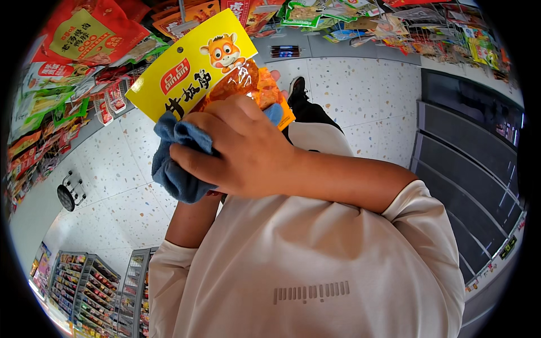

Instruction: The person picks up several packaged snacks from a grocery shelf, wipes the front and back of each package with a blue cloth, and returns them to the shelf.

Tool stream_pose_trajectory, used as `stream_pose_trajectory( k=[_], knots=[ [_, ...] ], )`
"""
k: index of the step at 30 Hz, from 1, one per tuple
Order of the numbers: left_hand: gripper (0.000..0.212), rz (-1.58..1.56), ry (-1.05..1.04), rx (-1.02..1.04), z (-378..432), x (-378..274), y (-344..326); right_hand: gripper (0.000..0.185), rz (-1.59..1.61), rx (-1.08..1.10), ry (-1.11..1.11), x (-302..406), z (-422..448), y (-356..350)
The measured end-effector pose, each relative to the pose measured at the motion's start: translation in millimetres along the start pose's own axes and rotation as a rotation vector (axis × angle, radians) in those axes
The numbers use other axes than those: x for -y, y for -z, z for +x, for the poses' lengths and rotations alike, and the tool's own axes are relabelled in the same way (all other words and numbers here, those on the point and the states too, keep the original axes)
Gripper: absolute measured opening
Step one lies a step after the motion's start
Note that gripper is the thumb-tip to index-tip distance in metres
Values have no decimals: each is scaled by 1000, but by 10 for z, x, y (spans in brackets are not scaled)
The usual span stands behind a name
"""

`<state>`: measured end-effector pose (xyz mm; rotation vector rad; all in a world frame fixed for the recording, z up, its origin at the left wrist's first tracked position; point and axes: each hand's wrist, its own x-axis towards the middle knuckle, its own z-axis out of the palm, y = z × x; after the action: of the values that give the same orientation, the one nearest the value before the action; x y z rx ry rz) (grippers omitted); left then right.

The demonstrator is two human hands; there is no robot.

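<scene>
A yellow and orange snack packet [186, 80] with a clear window, a cartoon calf and writing is held before my chest, tilted. My right hand [241, 143] grips a blue cloth [181, 169], pressing it over the packet's lower part. More of the cloth shows at the packet's right side. My left hand [276, 76] is mostly hidden behind the packet, holding it from below; only fingertips show past its far edge. The left forearm comes up from below the cloth.
Hanging snack packets [84, 38] line racks ahead and to the left. A black stool [66, 197] stands on the speckled floor [127, 211]. Dark tiered shelving [469, 177] is at the right. Stocked shelf units [84, 287] stand at the lower left.
</scene>
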<state>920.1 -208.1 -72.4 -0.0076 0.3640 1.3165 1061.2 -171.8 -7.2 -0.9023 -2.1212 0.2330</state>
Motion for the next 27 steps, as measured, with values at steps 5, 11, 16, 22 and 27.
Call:
stream_pose_trajectory(
  k=[5, 11, 16, 22, 27],
  knots=[
    [53, -72, 52, 20, 199, 56, -120, 46, -5, 25, -65, -113, -36, 9],
    [54, -99, 179, 56, 209, 45, -158, 53, -97, 134, -307, -310, -50, 178],
    [64, -190, 257, 173, 221, 14, -155, 54, -193, 136, -335, -439, -126, 283],
    [67, -34, 270, -44, 161, -83, -92, 51, -159, 103, -467, -481, -178, 306],
    [68, -141, 270, -27, 184, -96, -127, 55, -127, 119, -333, -400, -208, 300]
  ],
)
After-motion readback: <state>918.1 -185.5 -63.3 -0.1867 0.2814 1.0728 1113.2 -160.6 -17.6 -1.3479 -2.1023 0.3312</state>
